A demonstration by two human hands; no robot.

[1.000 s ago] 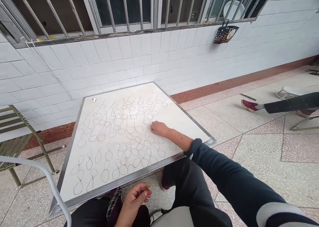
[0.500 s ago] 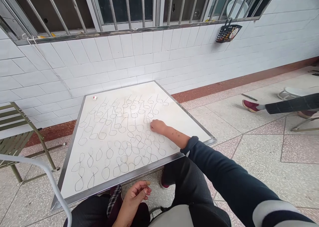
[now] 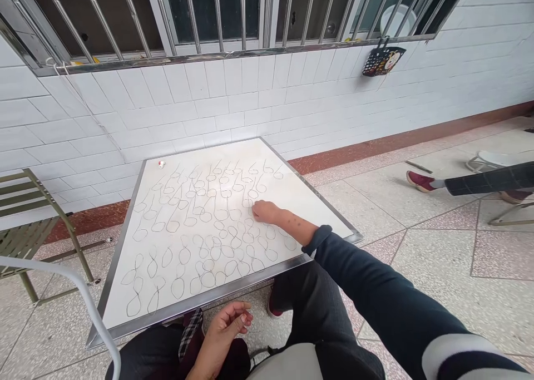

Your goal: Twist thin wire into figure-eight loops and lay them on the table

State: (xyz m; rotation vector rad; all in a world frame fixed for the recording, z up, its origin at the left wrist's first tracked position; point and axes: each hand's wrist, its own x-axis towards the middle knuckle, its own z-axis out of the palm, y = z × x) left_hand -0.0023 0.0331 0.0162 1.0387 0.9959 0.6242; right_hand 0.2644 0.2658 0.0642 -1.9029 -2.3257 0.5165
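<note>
Several thin dark wire loops, many with a twisted or straight tail, lie in rough rows across a white board with a metal rim. My right hand rests over the board's right part, among the loops, its fingers closed toward the surface. What those fingers hold, if anything, is hidden. Below the near edge, above my lap, is my left hand. Its fingers are loosely curled and slightly apart, with a tan band on one fingertip; I see nothing held in it.
A small red and white item sits at the board's far left corner. A slatted chair and a pale curved bar stand left. Behind is a tiled wall with a hanging bag. Another person's leg extends at right.
The view has shifted very slightly. My right hand stays at nearly the same spot on the board, and my left hand is still below the edge. No loop has visibly moved.
</note>
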